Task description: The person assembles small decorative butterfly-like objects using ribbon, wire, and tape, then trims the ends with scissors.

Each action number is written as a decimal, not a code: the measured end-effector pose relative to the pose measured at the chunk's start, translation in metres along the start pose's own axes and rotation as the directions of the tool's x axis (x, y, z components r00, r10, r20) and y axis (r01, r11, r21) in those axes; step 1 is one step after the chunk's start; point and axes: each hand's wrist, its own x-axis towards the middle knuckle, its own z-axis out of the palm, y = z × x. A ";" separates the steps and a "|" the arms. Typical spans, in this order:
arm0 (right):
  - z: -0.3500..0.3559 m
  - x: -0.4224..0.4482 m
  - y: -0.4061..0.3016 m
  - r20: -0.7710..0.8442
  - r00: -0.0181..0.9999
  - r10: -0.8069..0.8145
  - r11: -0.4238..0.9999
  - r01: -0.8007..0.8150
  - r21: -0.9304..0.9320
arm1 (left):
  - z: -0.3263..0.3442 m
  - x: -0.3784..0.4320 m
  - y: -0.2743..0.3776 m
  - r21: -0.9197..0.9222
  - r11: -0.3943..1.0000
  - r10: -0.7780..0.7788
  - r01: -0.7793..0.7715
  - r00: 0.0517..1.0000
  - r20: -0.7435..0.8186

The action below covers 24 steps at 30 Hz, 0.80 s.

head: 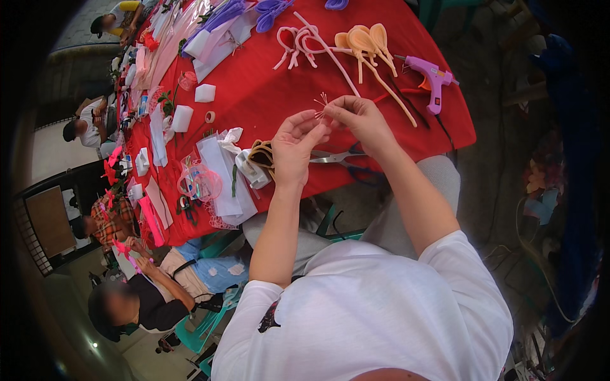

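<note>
My left hand (pixel 302 138) and my right hand (pixel 355 114) meet above the red tablecloth (pixel 267 100). Between their fingertips is a small bunch of thin, pale flower stamens (pixel 322 99), its ends fanned out. Scissors (pixel 333 156) lie under my hands, their handles towards the table's near edge. A white tape dispenser (pixel 251 167) and brown looped pieces (pixel 261 155) are beside my left wrist. Beyond my right hand lie a pink pipe-cleaner stem (pixel 329 52), pink looped petals (pixel 288 40) and peach looped petals (pixel 362 40). A purple hot glue gun (pixel 433 81) rests at the right.
White foam blocks (pixel 181 118), a tape roll (pixel 209 116), wrapping sheets (pixel 221 176) and pink mesh ribbon (pixel 200 183) spread over the left side. Purple looped petals (pixel 269 14) lie at the far edge. A person in a dark shirt (pixel 152 300) sits at the left, handling pink flowers.
</note>
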 end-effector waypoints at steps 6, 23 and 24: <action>-0.001 0.000 0.000 0.013 1.000 0.005 1.000 -0.005 -0.003 | 0.001 -0.001 0.003 0.032 0.999 0.023 -0.022 0.999 -0.035; -0.003 -0.001 -0.004 0.056 0.998 -0.017 0.995 0.023 -0.102 | 0.002 -0.004 0.004 0.193 0.977 0.099 -0.095 0.995 -0.011; -0.003 -0.001 -0.004 0.052 0.998 -0.017 0.994 0.022 -0.107 | 0.002 -0.004 0.004 0.196 0.975 0.108 -0.104 0.994 -0.008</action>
